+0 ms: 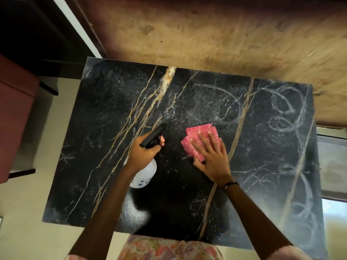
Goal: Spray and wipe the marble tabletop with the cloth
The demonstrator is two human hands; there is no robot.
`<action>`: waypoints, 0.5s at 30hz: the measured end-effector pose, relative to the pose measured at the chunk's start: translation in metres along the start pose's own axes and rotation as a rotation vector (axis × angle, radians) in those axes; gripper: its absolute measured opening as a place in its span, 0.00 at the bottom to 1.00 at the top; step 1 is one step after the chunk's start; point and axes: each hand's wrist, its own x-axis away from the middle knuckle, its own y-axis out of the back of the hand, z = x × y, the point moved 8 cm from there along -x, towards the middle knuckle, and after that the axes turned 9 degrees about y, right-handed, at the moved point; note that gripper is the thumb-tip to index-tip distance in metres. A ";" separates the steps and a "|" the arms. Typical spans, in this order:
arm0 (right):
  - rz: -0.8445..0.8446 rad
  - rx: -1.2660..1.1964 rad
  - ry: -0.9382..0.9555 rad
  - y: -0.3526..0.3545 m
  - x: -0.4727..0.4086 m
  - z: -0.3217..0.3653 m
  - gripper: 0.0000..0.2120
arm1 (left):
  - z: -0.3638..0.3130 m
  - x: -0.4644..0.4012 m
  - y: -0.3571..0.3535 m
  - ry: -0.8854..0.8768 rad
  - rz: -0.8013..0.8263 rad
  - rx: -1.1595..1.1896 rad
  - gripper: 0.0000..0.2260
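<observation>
A person is standing over a black marble tabletop [105, 113] that is filling the middle of the frame, its gold and white veins running from the lower edge up toward the top. Pale looping streaks are showing on its right half.

The left hand [145, 150], just left of centre, is wrapping its grip closed around the neck of a spray bottle [144, 175], with one finger curling at the trigger. The bottle is lying tilted: its long axis is running from the white, rounded body at lower left up to the black spray head [153, 135] at upper right, so the nozzle is pointing toward the upper right of the frame. The body is translucent white; whether liquid is inside cannot be told. Small blue marks are showing near its base, too small to read.

The right hand [212, 156], just right of centre, is lying flat with fingers spread, pressing down on a pink cloth [197, 141]. The cloth is folded, resting on the tabletop, with its layered edges fanning toward the upper left. A dark band [230, 184] is circling the right wrist.

A floral garment [169, 248] is showing at the bottom edge, a tan rug [225, 34] is spreading across the top, and a reddish seat [15, 109] is sitting at far left.
</observation>
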 end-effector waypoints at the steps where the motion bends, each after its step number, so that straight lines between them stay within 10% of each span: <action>1: -0.001 -0.008 -0.067 0.003 -0.012 -0.014 0.32 | -0.003 -0.004 -0.001 -0.010 0.007 -0.005 0.10; 7: 0.009 -0.049 -0.263 0.010 -0.112 -0.010 0.34 | -0.025 -0.032 -0.002 -0.037 0.017 -0.022 0.10; 15: -0.011 0.043 0.145 0.008 -0.075 -0.019 0.31 | -0.049 -0.073 -0.004 -0.024 0.018 -0.047 0.06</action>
